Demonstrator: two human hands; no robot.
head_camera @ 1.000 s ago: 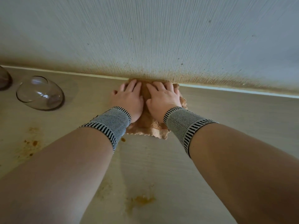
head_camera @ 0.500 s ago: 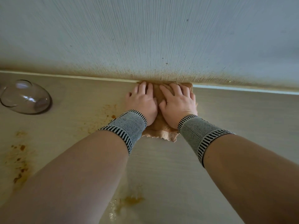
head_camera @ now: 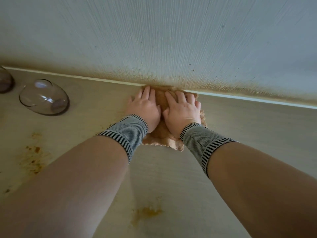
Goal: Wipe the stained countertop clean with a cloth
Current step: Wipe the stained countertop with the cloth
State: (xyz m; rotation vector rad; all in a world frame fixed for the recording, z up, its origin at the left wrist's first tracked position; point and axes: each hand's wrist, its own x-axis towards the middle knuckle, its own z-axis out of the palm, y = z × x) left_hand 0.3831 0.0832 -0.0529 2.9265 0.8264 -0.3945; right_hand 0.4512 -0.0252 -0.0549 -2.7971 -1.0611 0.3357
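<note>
A tan cloth (head_camera: pixel 161 134) lies flat on the pale countertop (head_camera: pixel 240 131), pushed up against the wall at the back. My left hand (head_camera: pixel 145 107) and my right hand (head_camera: pixel 181 109) press side by side on it with straight fingers pointing at the wall. Both wrists wear striped grey bands. Most of the cloth is hidden under my palms. Orange-brown stains mark the countertop at the left (head_camera: pixel 32 157) and near the front between my forearms (head_camera: pixel 147 212).
A clear glass bowl (head_camera: pixel 44 97) sits on the counter at the left, with part of another glass vessel (head_camera: pixel 5 81) at the frame's left edge. The textured white wall (head_camera: pixel 171 40) carries brown splatter along its base.
Both hands and the cloth have stayed pressed at the wall line, shifting slightly sideways along it. The view swung, so the bowl sits farther right than half a second ago.
</note>
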